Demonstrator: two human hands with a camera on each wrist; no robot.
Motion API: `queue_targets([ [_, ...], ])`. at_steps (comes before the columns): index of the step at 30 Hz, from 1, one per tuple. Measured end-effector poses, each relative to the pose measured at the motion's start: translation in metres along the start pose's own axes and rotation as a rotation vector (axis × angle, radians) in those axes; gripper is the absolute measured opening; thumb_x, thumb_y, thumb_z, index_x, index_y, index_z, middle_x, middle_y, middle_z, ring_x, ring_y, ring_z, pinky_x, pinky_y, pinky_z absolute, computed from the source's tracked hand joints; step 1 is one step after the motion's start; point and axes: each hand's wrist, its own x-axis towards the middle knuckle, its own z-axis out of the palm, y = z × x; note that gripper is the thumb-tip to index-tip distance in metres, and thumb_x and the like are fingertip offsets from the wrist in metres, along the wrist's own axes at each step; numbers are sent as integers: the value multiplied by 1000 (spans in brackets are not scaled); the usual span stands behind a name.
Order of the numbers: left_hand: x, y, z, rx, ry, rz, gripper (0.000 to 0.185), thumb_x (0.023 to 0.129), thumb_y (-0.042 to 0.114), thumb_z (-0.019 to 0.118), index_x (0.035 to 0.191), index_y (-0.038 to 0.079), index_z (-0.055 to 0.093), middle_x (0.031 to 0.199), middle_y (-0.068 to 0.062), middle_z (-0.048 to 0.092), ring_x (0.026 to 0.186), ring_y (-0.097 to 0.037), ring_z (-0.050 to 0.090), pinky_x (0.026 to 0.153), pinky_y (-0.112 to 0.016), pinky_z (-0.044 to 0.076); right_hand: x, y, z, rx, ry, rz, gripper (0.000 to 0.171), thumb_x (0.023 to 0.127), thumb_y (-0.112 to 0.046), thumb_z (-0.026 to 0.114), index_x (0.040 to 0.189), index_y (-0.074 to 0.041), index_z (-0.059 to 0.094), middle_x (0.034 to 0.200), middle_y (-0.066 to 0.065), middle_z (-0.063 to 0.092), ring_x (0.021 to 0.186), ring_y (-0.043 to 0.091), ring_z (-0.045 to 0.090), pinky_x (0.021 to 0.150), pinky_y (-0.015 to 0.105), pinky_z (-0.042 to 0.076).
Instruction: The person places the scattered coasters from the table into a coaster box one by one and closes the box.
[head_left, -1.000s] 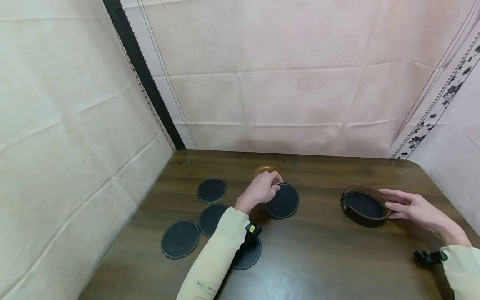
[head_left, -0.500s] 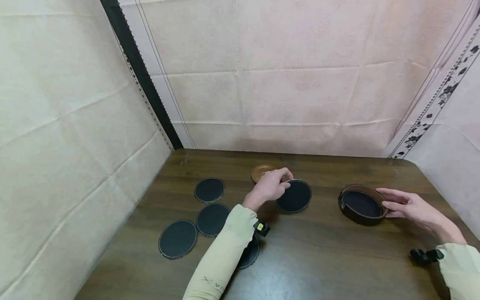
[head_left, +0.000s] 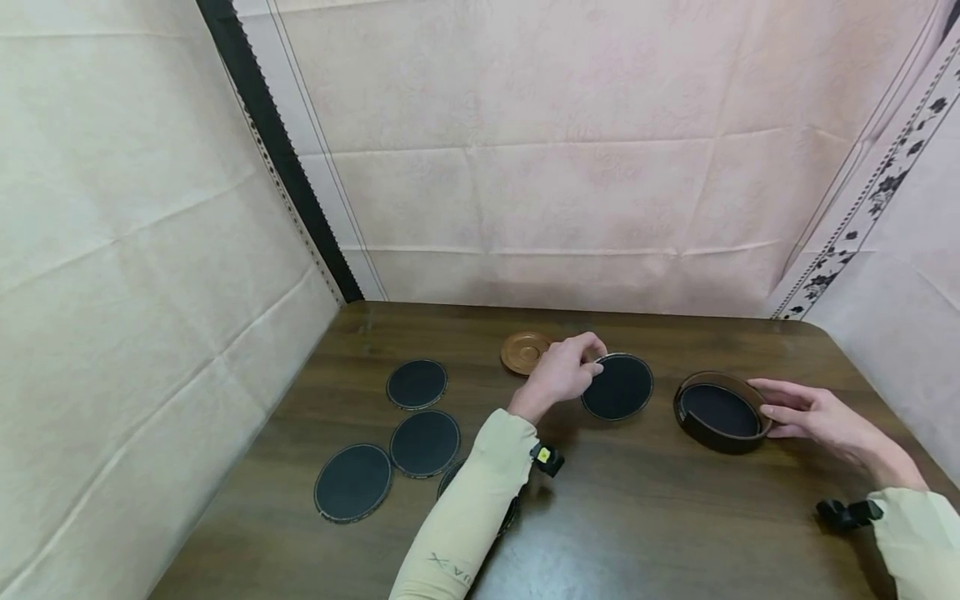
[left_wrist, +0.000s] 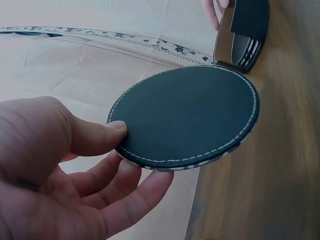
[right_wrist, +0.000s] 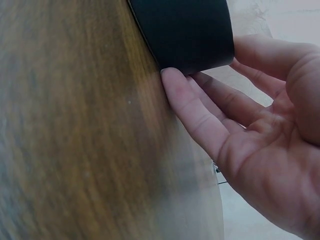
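Note:
My left hand [head_left: 567,369] pinches a round black coaster [head_left: 617,387] with pale stitching by its edge, thumb on top and fingers beneath [left_wrist: 125,187], and holds it above the table. The coaster [left_wrist: 187,116] hangs just left of a round dark holder [head_left: 718,411] with a brown rim. My right hand [head_left: 806,412] rests against the holder's right side, its straight fingers [right_wrist: 192,112] touching the black wall [right_wrist: 187,30]. The holder [left_wrist: 245,30] shows beyond the coaster in the left wrist view.
Three black coasters [head_left: 417,384] [head_left: 425,443] [head_left: 353,482] lie on the left of the brown wooden table [head_left: 645,517]; another is partly hidden under my left sleeve [head_left: 480,500]. A small brown wooden disc [head_left: 524,351] lies near the back. Cloth walls enclose the table.
My left hand has carried the black coaster to the right, off the spot by the wooden disc and towards the holder. The right hand has stayed against the holder.

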Motion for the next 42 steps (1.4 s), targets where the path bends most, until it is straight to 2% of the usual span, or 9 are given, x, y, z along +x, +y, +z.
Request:
queue_targets([
  [9, 9, 13, 21, -105, 45, -32, 11, 96, 21, 63, 107, 23, 63, 84, 7, 63, 74, -9, 57, 65, -23, 46, 0, -2, 0, 3, -4, 8, 57, 98, -14, 59, 149, -3, 35, 117, -34, 55, 98, 6, 67, 78, 35, 59],
  [18, 13, 29, 43, -335, 51, -102, 11, 94, 19, 66, 105, 23, 64, 81, 6, 60, 71, -11, 59, 60, -22, 49, 1, 1, 1, 23, -17, -27, 54, 98, -10, 58, 147, -4, 38, 119, -34, 55, 96, 7, 67, 77, 35, 59],
  [24, 20, 40, 61, -529, 87, -123, 12, 93, 13, 67, 104, 19, 65, 79, 3, 62, 65, -13, 62, 55, -22, 52, 0, 1, 1, 40, -20, -51, 52, 98, -7, 57, 146, -3, 40, 121, -32, 57, 97, 6, 67, 77, 35, 59],
  [29, 24, 48, 73, -653, 106, -180, 13, 93, 10, 67, 102, 19, 66, 78, 3, 62, 65, -18, 64, 53, -23, 52, 1, 2, 1, 40, -26, -55, 51, 99, -7, 56, 146, -3, 40, 121, -29, 59, 96, 7, 68, 77, 35, 59],
  [34, 29, 54, 82, -704, 123, -210, 15, 93, 10, 66, 103, 20, 66, 81, 4, 62, 63, -15, 64, 55, -23, 54, 1, 1, 0, 43, -26, -54, 47, 98, -7, 57, 144, -10, 46, 119, -28, 60, 97, 7, 68, 76, 35, 59],
  [39, 32, 57, 94, -784, 131, -250, 16, 93, 8, 66, 103, 21, 66, 83, 4, 62, 62, -12, 63, 63, -31, 59, 0, 0, -1, 55, -26, -42, 43, 98, -7, 57, 136, -27, 52, 117, -29, 60, 97, 7, 69, 77, 35, 59],
  [42, 34, 58, 101, -847, 137, -279, 16, 92, 7, 66, 101, 20, 66, 83, 3, 62, 62, -13, 64, 65, -35, 59, 1, 1, -1, 101, -48, -64, 44, 99, -3, 54, 130, -35, 53, 117, -29, 61, 97, 7, 69, 76, 35, 59],
])
